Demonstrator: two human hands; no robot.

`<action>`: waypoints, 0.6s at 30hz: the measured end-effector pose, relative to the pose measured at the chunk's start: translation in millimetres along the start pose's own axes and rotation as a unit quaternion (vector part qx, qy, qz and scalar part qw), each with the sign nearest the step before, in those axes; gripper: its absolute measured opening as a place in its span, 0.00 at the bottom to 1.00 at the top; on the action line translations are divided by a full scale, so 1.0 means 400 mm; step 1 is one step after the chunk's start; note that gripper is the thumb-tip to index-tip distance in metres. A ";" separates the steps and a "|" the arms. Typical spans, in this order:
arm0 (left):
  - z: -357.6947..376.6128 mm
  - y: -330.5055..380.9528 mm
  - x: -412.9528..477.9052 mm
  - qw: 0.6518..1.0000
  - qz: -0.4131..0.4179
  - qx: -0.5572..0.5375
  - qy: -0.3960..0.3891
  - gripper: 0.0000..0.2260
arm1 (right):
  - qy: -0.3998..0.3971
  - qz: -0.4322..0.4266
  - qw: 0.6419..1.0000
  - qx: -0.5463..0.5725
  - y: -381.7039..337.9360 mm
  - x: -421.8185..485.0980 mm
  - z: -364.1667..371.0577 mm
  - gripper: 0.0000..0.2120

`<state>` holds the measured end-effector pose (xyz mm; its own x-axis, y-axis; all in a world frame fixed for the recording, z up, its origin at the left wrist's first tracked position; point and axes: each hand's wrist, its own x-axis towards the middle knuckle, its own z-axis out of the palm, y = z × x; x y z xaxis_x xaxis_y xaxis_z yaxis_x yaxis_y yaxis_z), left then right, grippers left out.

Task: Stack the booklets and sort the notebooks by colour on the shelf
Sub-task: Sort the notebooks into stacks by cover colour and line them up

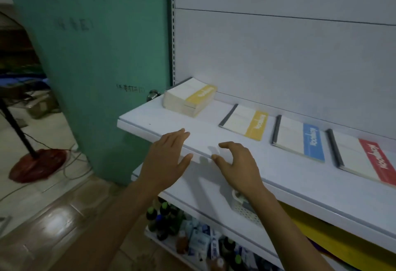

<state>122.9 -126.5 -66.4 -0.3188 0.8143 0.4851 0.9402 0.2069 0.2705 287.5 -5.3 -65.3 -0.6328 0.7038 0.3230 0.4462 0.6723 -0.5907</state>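
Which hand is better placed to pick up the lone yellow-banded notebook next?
Probably the right hand: empty, it hovers nearer the thin yellow-banded white notebook on the white shelf. The left hand, also empty, sits closer to the yellow-banded booklet stack.

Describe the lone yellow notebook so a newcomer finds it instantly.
Start at the white shelf beside the green door. Four items lie along it; the lone yellow notebook is second from the door end, between the thick yellow-banded stack and the blue notebook. It alone is both yellow-banded and thin.
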 end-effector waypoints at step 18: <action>0.098 -0.253 0.417 0.997 0.069 0.037 -0.016 0.23 | 0.065 0.257 0.871 0.414 -0.009 0.535 0.215 0.17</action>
<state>-20.8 9.6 -45.5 -0.1822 0.8540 0.4874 0.9816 0.1291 0.1407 96.3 123.1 -57.6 -0.3823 0.9194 -0.0924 0.0052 -0.0979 -0.9952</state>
